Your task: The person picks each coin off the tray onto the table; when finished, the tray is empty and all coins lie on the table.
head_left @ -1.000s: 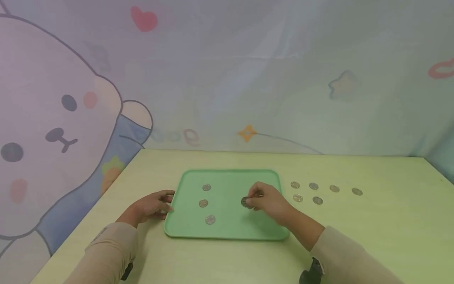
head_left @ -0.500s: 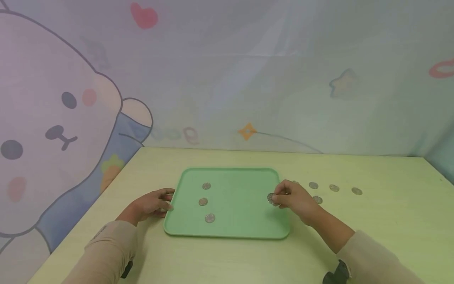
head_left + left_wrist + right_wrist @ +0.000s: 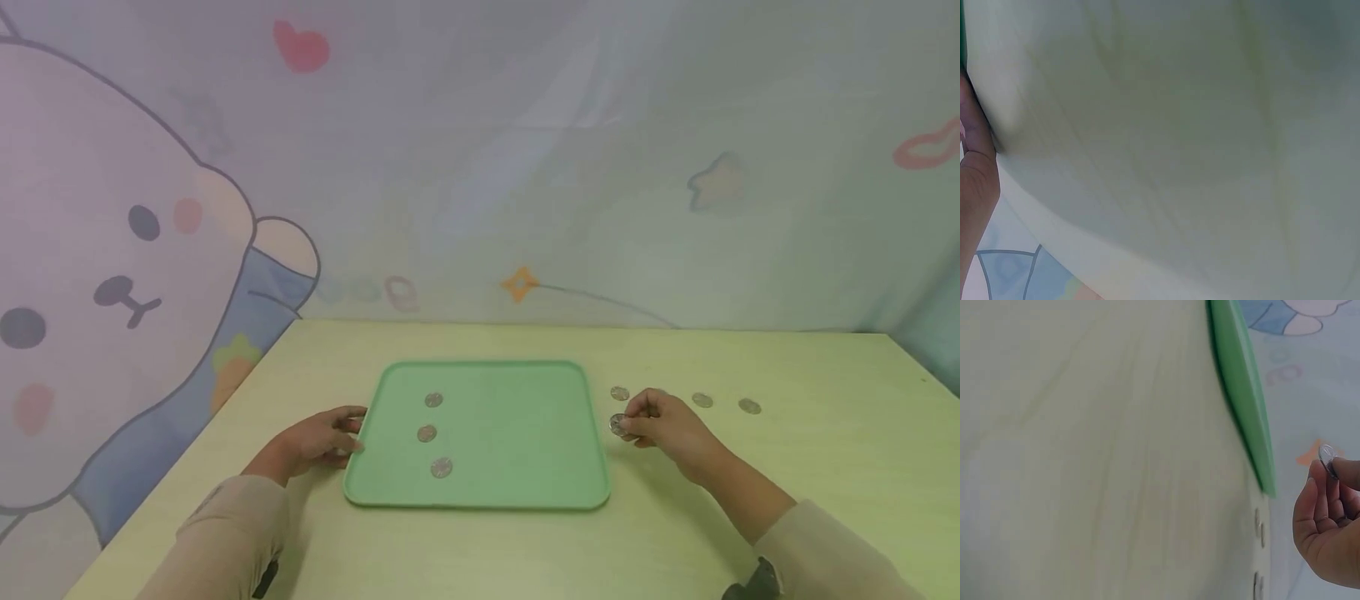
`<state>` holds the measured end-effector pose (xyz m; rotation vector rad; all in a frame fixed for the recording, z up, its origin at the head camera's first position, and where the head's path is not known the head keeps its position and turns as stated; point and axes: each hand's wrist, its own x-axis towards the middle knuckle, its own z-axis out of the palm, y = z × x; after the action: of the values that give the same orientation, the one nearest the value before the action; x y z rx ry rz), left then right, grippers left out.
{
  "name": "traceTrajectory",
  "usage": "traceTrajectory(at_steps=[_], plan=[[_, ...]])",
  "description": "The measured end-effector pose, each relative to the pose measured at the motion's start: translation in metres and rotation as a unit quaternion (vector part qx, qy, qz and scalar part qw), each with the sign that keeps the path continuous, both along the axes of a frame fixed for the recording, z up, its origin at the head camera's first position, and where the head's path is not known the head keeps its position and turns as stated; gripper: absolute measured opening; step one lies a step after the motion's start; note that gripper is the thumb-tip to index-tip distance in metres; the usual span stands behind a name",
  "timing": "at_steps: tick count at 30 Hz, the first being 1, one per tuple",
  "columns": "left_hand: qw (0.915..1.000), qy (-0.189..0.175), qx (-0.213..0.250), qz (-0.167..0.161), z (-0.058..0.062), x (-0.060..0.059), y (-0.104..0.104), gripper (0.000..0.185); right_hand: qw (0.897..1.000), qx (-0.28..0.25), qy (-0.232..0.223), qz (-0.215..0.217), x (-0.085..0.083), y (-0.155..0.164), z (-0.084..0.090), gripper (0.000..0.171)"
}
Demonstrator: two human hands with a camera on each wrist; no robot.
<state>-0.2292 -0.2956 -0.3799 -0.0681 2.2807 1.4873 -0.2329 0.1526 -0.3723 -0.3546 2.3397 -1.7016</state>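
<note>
1. Just right of the flat green plastic tray, the right hand pinches a small round silver coin between thumb and fingertips, just off the tray's right rim above the pale yellow-green surface.
2. In the right wrist view the coin stands on edge at the fingertips.
3. The left hand rests at the tray's left rim, fingers loosely bent; whether it grips the rim is hard to tell.
4. Three silver coins lie in a column on the tray's left part.
5. More loose coins lie on the surface near the right hand.
</note>
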Motion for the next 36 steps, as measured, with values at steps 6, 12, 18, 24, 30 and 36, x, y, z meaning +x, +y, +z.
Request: traceTrajectory(at_steps=[6, 12, 18, 24, 30, 36], plan=[[1.0, -0.003, 0.004, -0.001, -0.004, 0.003, -0.002, 0.063, 1.0, 0.019, -0.006, -0.021, 0.0, 0.019, -0.012, 0.017], [1.0, -0.004, 0.007, -0.001, -0.008, 0.002, -0.003, 0.063, 0.999, 0.029, 0.002, -0.039, -0.001, 0.036, -0.016, 0.017], [1.0, -0.004, 0.004, 0.004, -0.007, 0.001, -0.003, 0.062, 0.998, 0.037, 0.008, -0.049, -0.002, 0.051, -0.017, 0.018], [0.999, 0.0, 0.029, -0.033, -0.006, 0.001, -0.009, 0.066, 0.997, 0.053, 0.007, -0.047, -0.003, 0.067, -0.018, 0.019], [0.9995, 0.002, 0.023, -0.023, -0.002, 0.001, -0.005, 0.065, 0.996, 0.078, 0.007, -0.052, -0.006, 0.076, -0.015, 0.019], [0.9999, 0.002, 0.009, -0.007, 0.001, 0.001, 0.0, 0.062, 0.991, 0.121, 0.001, -0.055, -0.011, 0.085, -0.014, 0.022]])
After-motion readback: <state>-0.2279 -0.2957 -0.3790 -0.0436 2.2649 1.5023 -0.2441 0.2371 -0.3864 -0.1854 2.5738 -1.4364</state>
